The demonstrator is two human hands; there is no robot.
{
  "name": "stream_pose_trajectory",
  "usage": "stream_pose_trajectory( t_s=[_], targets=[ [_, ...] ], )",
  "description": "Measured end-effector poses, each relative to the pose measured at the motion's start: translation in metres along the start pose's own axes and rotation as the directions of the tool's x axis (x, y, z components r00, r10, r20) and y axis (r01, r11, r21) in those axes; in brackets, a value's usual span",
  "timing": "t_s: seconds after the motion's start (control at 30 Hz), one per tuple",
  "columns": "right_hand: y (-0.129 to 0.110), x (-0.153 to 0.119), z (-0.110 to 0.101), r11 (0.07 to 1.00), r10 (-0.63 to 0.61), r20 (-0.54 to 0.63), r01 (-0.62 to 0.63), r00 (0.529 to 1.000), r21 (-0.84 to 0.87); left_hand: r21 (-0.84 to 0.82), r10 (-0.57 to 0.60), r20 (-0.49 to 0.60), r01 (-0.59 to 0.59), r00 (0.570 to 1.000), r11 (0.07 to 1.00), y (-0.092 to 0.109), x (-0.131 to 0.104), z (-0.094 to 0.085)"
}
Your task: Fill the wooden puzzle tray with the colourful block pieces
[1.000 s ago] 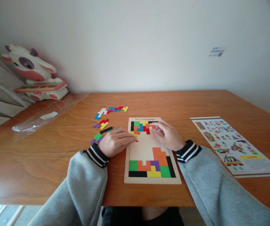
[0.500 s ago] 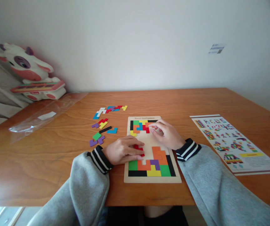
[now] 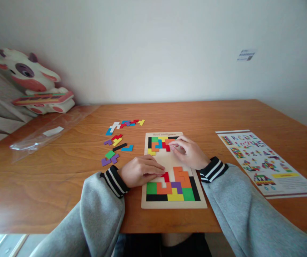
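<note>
While our left hand (image 3: 140, 171) pinches the red piece (image 3: 165, 176) just above the orange notch, our right hand (image 3: 189, 151) rests fingers-curled on the upper pieces of the puzzle board (image 3: 145, 203).

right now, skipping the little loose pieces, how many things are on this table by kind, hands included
puzzle board: 1
pattern sheet: 1
clear plastic bag: 1
cow toy: 1
hands: 2 (left hand, right hand)
total: 6
</note>
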State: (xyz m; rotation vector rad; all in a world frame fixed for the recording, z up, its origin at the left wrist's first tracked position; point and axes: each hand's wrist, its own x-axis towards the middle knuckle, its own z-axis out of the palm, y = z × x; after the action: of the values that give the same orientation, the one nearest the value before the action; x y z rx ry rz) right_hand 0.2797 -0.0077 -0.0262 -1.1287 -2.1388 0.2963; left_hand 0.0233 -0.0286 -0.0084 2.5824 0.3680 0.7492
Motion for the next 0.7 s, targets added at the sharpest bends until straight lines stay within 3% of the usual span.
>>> stream_pose_trajectory(
  t_s=[0.7],
  targets=[
    [0.0024,-0.0014,0.0018,1.0,-0.007,0.044,0.006,0.999,0.023,-0.089,-0.058,0.029,0.061,0.998,0.994,0.0044,-0.0002,-0.0067]
  ],
)
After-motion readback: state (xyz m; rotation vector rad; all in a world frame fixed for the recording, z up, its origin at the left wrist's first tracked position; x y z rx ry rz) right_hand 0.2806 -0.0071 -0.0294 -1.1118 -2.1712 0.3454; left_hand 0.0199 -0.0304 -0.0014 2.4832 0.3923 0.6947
